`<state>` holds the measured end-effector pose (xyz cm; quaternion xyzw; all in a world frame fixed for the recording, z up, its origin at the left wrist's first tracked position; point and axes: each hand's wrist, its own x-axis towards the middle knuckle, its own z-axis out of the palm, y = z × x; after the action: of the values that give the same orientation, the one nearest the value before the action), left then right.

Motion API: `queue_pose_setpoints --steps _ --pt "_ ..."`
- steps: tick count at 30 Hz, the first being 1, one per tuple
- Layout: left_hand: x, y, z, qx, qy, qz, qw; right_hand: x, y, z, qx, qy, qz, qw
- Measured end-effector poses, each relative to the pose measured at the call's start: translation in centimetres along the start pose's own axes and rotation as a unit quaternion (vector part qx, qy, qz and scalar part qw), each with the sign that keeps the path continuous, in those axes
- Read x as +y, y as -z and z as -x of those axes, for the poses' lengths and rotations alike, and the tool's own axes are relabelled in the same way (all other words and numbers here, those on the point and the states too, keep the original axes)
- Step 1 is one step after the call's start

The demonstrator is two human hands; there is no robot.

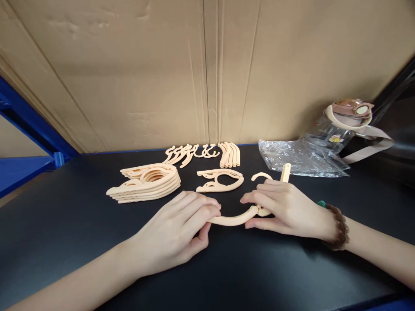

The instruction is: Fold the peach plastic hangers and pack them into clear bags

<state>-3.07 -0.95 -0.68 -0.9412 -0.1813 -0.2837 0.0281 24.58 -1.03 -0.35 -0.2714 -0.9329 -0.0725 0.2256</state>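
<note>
My left hand (181,226) pinches the left end of a curved peach plastic hanger arm (231,219) just above the black table (81,233). My right hand (285,207), with a brown bead bracelet at the wrist, grips the arm's right end together with a hook piece (262,176) and a short straight peach part (285,172) that sticks up past the fingers. Both hands are closed on this one assembly. A folded hanger (219,180) lies just behind them.
A stack of folded peach hangers (145,183) lies at the left. Rows of loose hooks (191,153) and curved arms (230,154) sit at the back edge. A crumpled clear plastic bag (298,157) and a water bottle (343,123) lie at the right. Cardboard (207,69) stands behind.
</note>
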Motion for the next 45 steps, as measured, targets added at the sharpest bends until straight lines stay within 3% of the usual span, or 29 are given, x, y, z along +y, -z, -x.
queue_pose_setpoints --steps 4,11,15,22,27,34,39,45 --pt "-0.5 0.3 0.2 -0.031 0.001 -0.055 0.998 -0.4 0.0 0.0 -0.004 0.028 -0.002 1.000" --pt "-0.4 0.4 -0.2 0.091 0.123 -0.129 0.980 -2.5 0.4 0.0 0.007 0.051 -0.038 0.998" --pt "-0.3 0.3 -0.2 0.068 0.166 -0.134 0.975 -3.0 0.3 0.0 0.021 0.049 -0.027 0.998" --pt "-0.4 -0.2 0.1 0.047 0.239 -0.066 0.968 -2.0 0.2 0.5 0.094 -0.021 -0.026 0.995" --pt "-0.3 -0.4 0.3 0.021 0.276 -0.007 0.961 -1.7 0.1 0.6 0.093 -0.039 -0.004 0.995" --pt "-0.5 0.1 0.2 0.019 0.206 -0.182 0.961 -1.5 0.0 0.4 0.091 -0.043 0.009 0.995" --pt "-0.4 -0.3 0.3 0.021 0.181 -0.206 0.961 -1.5 0.0 0.6 0.090 -0.057 0.017 0.994" --pt "0.6 0.0 0.3 -0.001 0.104 -0.230 0.968 -1.1 -0.2 0.5 0.081 -0.088 0.000 0.993"
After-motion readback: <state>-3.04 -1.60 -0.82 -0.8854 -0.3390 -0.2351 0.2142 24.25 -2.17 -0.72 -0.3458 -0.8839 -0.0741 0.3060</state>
